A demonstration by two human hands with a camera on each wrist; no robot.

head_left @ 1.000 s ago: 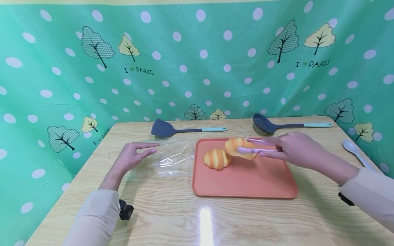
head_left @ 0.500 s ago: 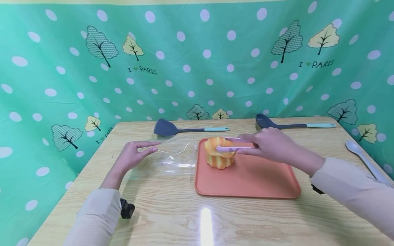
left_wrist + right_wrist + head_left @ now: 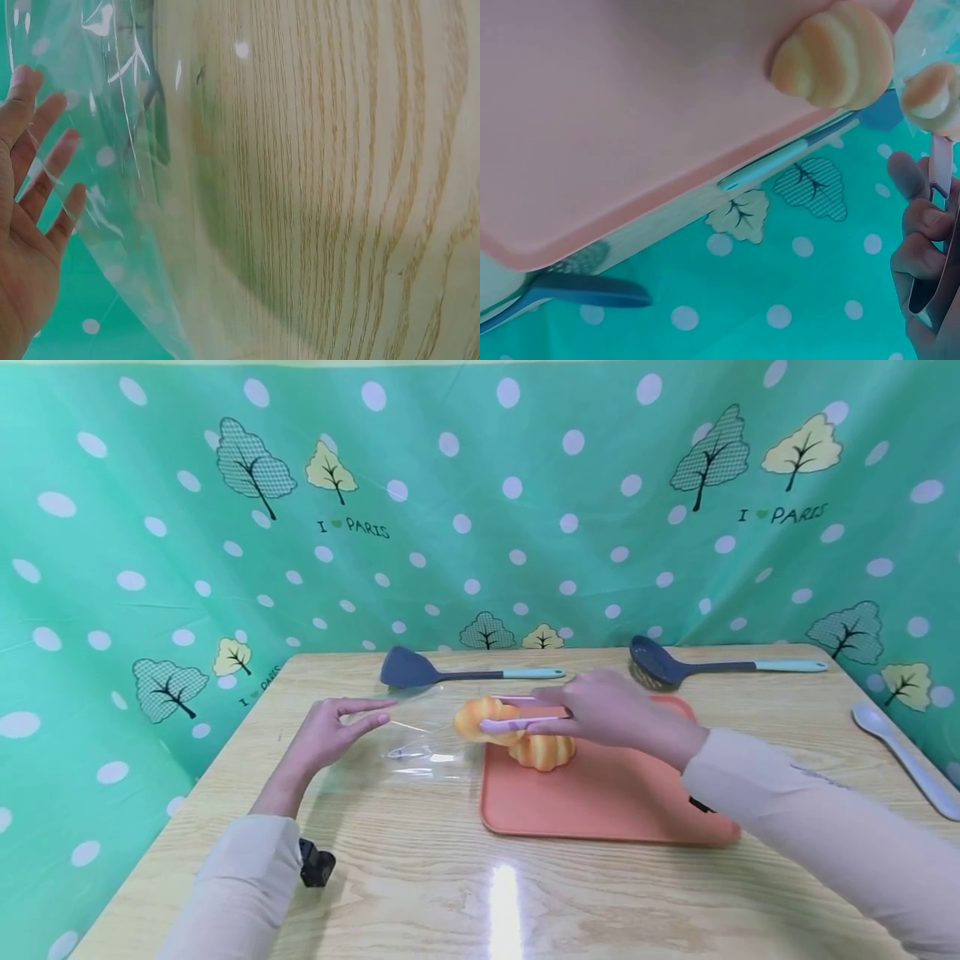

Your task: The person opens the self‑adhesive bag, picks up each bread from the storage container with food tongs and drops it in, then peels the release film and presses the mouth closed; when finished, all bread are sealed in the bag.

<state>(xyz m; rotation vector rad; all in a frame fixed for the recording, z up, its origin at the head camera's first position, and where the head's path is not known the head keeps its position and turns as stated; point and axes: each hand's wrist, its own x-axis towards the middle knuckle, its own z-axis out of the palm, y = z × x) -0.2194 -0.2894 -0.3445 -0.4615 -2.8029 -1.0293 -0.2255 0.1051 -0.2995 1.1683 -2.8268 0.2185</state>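
In the head view my left hand (image 3: 330,735) is at the left with thumb and index finger stretched out and apart, touching a clear plastic bag (image 3: 420,760). In the left wrist view its long fingers are spread against the clear film (image 3: 112,172). My right hand (image 3: 600,706) grips a pair of pale purple tongs (image 3: 525,724). Between the tong tips is a croissant-shaped bread roll (image 3: 472,718), over the tray's left edge at the bag's right end. A second bread roll (image 3: 543,752) lies on the pink tray (image 3: 600,810), partly hidden behind the held one.
A dark spatula (image 3: 408,668) with a mint handle lies at the back of the wooden table (image 3: 405,877). A dark slotted ladle (image 3: 660,667) lies at the back right, and a light spoon (image 3: 907,756) at the right edge. Behind hangs a green dotted curtain (image 3: 420,552).
My right hand has moved left with the tongs and the bread roll, from above the tray, past the second roll, to the bag. The left hand stays nearly still.
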